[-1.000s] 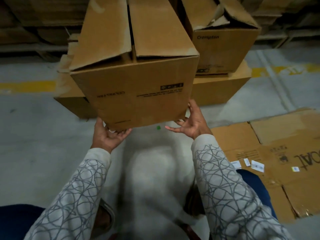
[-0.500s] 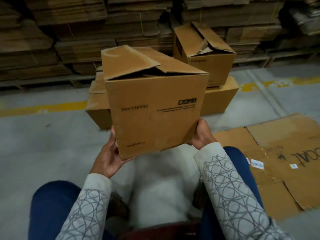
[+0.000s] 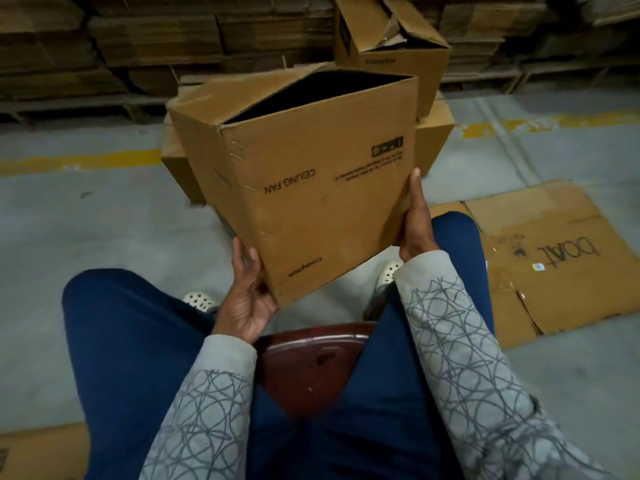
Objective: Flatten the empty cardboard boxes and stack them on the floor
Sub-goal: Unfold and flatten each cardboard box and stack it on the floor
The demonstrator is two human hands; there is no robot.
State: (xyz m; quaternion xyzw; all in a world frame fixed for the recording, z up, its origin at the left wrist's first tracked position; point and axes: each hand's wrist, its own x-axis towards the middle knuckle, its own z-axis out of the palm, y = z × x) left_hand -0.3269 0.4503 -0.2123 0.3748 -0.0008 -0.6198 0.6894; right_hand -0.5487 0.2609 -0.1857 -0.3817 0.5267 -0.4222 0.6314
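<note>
Stacks of flattened cardboard fill the back of the warehouse, above a grey concrete floor crossed by a yellow line. To your right, a flattened sheet marked in black pen lies on the floor, just beside your knee. You sit on a dark red chair and hold the ceiling-fan box in the air above your knees. It is tilted, its print upside down, its top open and dark inside. Behind it a low box stands on the floor with an open-flapped box on top. Your left hand grips the held box's lower stapled corner, thumb and fingers curled round the edge. Your right hand presses its right side, fingers straight along the edge. Pale perforated shoes show beneath.
</note>
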